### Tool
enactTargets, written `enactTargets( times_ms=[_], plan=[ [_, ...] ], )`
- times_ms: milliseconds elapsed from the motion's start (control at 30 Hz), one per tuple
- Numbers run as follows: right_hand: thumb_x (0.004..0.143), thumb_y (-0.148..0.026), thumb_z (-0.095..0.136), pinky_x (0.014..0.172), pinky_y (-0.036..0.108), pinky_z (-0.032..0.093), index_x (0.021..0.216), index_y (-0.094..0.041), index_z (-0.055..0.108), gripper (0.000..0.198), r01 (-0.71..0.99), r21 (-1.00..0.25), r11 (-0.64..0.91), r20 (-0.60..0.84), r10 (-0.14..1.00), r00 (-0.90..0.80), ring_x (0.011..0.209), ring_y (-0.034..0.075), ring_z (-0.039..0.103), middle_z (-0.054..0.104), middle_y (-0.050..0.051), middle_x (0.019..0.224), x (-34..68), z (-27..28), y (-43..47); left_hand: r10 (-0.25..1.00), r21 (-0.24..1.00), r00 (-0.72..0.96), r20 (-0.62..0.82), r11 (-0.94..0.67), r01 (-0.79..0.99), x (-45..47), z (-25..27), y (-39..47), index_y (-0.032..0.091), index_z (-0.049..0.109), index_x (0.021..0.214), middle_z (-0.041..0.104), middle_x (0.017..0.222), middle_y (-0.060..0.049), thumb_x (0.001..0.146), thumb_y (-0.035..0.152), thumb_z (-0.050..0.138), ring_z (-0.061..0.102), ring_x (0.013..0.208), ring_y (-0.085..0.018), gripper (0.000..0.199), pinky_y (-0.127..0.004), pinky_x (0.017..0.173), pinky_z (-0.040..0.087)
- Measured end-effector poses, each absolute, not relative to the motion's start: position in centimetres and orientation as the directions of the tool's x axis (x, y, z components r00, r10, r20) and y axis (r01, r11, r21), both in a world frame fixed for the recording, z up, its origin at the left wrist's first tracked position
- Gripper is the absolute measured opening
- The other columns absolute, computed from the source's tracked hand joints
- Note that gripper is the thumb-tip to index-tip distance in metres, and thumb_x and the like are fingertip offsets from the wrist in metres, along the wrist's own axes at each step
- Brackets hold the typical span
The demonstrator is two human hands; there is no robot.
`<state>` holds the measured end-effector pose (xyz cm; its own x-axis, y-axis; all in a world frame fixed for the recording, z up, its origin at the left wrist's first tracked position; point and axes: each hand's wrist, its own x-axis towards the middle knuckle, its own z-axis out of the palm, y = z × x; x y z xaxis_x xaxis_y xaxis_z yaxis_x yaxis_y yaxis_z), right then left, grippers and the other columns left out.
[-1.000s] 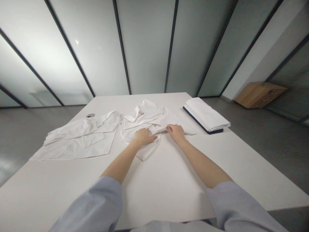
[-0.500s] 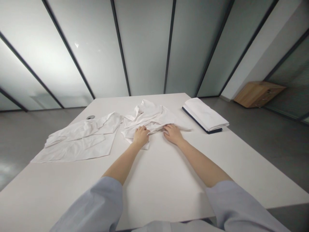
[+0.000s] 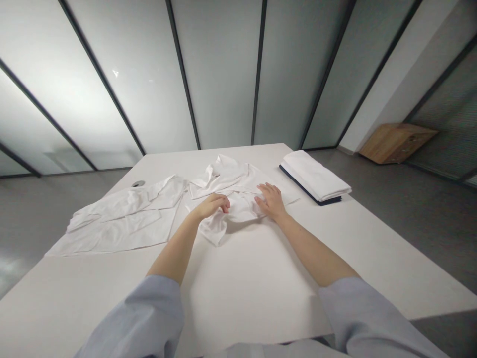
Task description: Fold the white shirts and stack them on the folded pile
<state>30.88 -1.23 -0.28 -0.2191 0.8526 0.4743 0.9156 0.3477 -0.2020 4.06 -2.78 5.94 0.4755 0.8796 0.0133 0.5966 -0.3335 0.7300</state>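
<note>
1. While the left hand (image 3: pixel 214 205) curls at the centre of the frame, the crumpled white cloth (image 3: pixel 229 175) lies spread beneath and beyond it, mid-frame.
2. Left grip: fingers bent, fingertips turned toward the frame's right, at the cloth's near part. Whether they pinch fabric cannot be told; the hand's own back hides the contact.
3. Right hand (image 3: pixel 271 200), just right of centre: released, fingers spread, palm down over the cloth's near right portion. Firmness of contact unclear.
4. Cloth relative to grip: a loose fold spans the gap between the hands, with shadow along its lower edge; one corner droops toward the viewer just below the left hand; the bulk bunches above both hands in the frame; a thin point extends right, past the right hand.
5. Left of frame: a second wrinkled white cloth (image 3: pixel 122 223), near the first. Above it, a round grey fitting (image 3: pixel 137 184) in the white table (image 3: pixel 253 288).
6. Right of frame, apart from the right hand: folded white cloth (image 3: pixel 316 175) resting on folded dark cloth (image 3: pixel 331 201).
</note>
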Motion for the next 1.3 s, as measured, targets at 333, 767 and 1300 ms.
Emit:
enactTargets(
  times_ms=[333, 767, 1300],
  plan=[
    [0.092, -0.043, 0.044, 0.1, 0.042, 0.035, 0.126, -0.019, 0.06, 0.044, 0.969, -0.129, 0.21, 0.173, 0.967, -0.187, 0.125, 0.029, 0.046, 0.053, 0.014, 0.139, 30.6, -0.7, -1.4, 0.993, 0.127, 0.118, 0.007, -0.117, 0.985, 6.5, 1.1, -3.4, 0.017, 0.051, 0.13, 0.047, 0.142, -0.02, 0.087, 0.062, 0.04, 0.043, 0.131, -0.036, 0.063, -0.05, 0.101, 0.037],
    [0.088, -0.034, 0.05, 0.075, 0.034, 0.044, 0.085, -0.017, 0.075, 0.03, 0.976, 0.009, 0.215, 0.055, 0.975, -0.216, 0.088, 0.026, 0.067, 0.072, 0.016, 0.095, 29.4, 2.9, -1.9, 0.978, 0.07, 0.169, -0.118, -0.162, 0.984, 4.7, 3.8, -2.4, 0.02, 0.053, 0.124, 0.063, 0.124, -0.017, 0.084, 0.057, 0.051, 0.058, 0.116, -0.033, 0.056, -0.043, 0.094, 0.043],
    [0.09, -0.026, 0.044, 0.082, 0.031, 0.049, 0.105, -0.019, 0.07, 0.031, 0.586, -0.545, 0.6, 0.548, 0.784, -0.293, 0.096, 0.02, 0.065, 0.072, 0.008, 0.103, 24.3, 4.9, -0.7, 0.925, 0.724, -0.13, 0.358, -0.187, 0.664, -0.7, 6.0, 2.8, 0.021, 0.071, 0.09, 0.072, 0.087, -0.005, 0.091, 0.022, 0.032, 0.067, 0.085, -0.016, 0.039, -0.029, 0.08, 0.055]
  ],
)
